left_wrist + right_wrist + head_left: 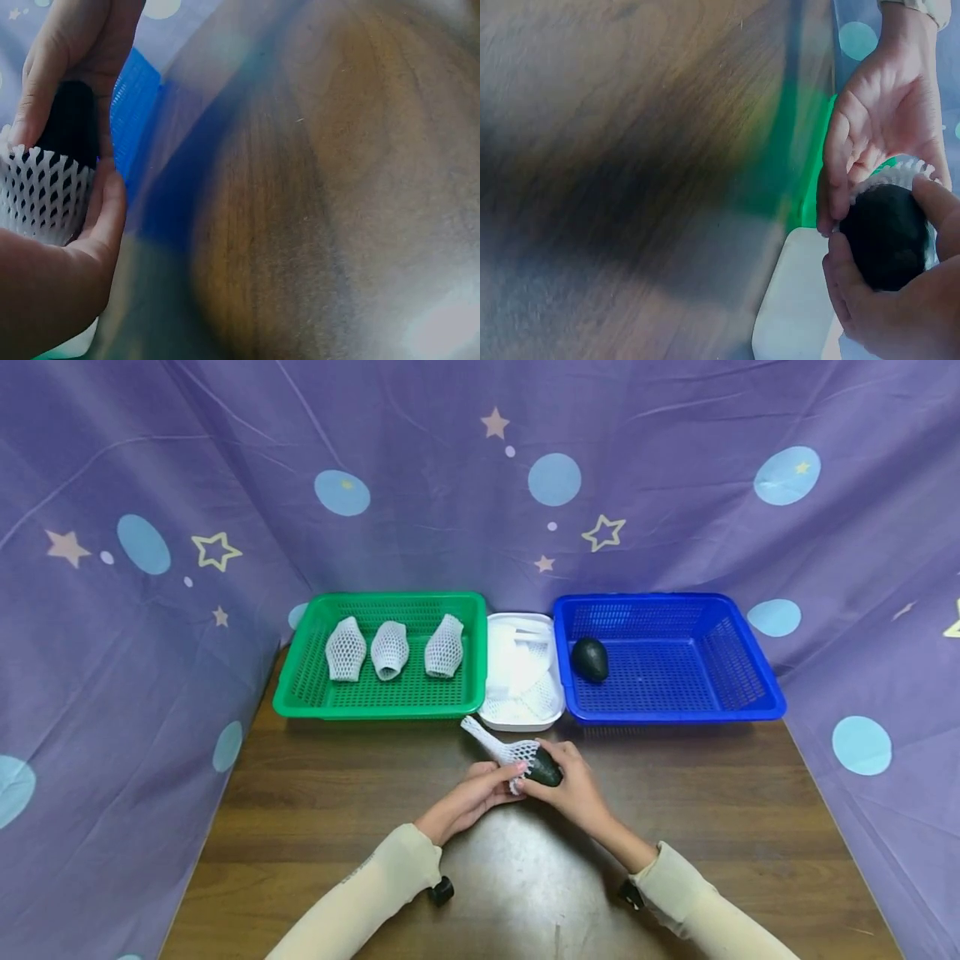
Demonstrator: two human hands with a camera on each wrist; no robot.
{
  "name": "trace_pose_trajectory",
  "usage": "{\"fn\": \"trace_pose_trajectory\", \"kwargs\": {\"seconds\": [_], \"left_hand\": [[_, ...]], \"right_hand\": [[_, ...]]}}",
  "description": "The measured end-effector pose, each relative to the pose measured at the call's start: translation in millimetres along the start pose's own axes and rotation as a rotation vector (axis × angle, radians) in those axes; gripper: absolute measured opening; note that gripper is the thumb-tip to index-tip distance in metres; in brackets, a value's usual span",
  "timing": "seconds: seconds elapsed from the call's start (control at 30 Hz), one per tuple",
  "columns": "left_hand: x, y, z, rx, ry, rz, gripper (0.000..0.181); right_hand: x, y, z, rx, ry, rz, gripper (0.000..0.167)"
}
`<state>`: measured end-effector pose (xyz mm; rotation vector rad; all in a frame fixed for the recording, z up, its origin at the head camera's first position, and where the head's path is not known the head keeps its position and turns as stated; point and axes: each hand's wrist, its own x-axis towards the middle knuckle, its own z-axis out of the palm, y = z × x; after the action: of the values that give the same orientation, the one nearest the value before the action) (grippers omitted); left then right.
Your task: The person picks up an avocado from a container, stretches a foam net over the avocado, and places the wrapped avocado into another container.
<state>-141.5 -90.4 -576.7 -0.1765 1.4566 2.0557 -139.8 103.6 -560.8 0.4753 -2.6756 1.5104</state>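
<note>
Jointly held: avocado point(548, 769) part-way inside a foam net point(514, 752)

Fingers of the right hand point(574, 787) gripped the avocado's bare end, thumb on the near side and fingertips on the far side. The left hand point(477, 794) held the netted end between a thumb laid over the mesh and fingers beneath it. The net's narrow tail slanted away from both hands, forward and to the left. The hands angled inward and met at the avocado, over a wooden table point(330, 818); the pale-sleeved arms point(382, 877) converged from the near side. A small black object point(441, 891) showed at the underside of each wrist.

Just beyond the hands stood a white tray point(521, 725) holding white netting point(536, 681), between a green basket point(375, 712) on the left and a blue basket point(667, 681) on the right. Three net-wrapped pieces point(390, 648) lay in the green basket, and a second avocado point(590, 660), bare, lay at the left end of the blue one.
</note>
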Motion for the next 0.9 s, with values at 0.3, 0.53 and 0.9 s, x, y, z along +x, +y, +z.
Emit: {"fn": "trace_pose_trajectory", "kwargs": {"seconds": [0.3,0.53,0.9], "left_hand": [[3.6,5.3,-10.7,0.038,0.067,-0.007,0.037],[8.1,3.3,-8.3,-0.032,0.072,0.031,0.047],[-4.4,1.1,10.6,-0.165,0.073,0.017,0.058]], "right_hand": [[-5.1,5.0,-2.8,0.214,-0.017,-0.012,0.061],[-11.1,4.6,1.0,0.361,-0.017,0.035,0.055],[-20.0,-1.6,12.8,0.393,0.089,0.067,0.047]]}}
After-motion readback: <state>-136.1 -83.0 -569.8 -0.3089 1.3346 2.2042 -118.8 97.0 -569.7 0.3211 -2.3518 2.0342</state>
